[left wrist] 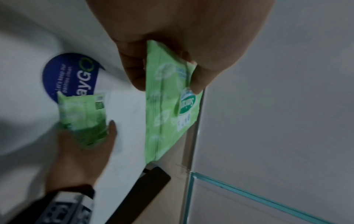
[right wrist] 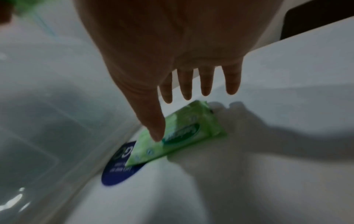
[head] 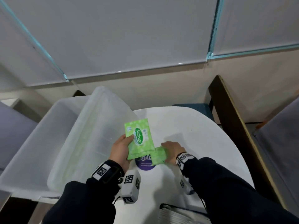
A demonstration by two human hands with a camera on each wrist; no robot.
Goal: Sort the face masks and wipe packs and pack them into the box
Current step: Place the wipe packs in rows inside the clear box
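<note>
While left hand (head: 120, 151) pinches one wipe pack (head: 139, 138) aloft — right hand (head: 173, 150), fingers spread, reaches over second pack (head: 159, 155) on table (head: 202, 135).

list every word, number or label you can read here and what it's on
"Sanicare" and "15": wipe pack held by the left hand.
"ayG", partly covered: blue round sticker on the table.
"Let's keep our", next line blurred: same sticker.
Second wipe pack under the right hand: print blurred.

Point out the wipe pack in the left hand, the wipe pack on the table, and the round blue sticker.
Held wipe pack (head: 139, 139), head view, on its oval logo.
Table wipe pack (right wrist: 184, 133), right wrist view, on its top face.
Blue sticker (left wrist: 61, 72), left wrist view, on its printed text.
</note>
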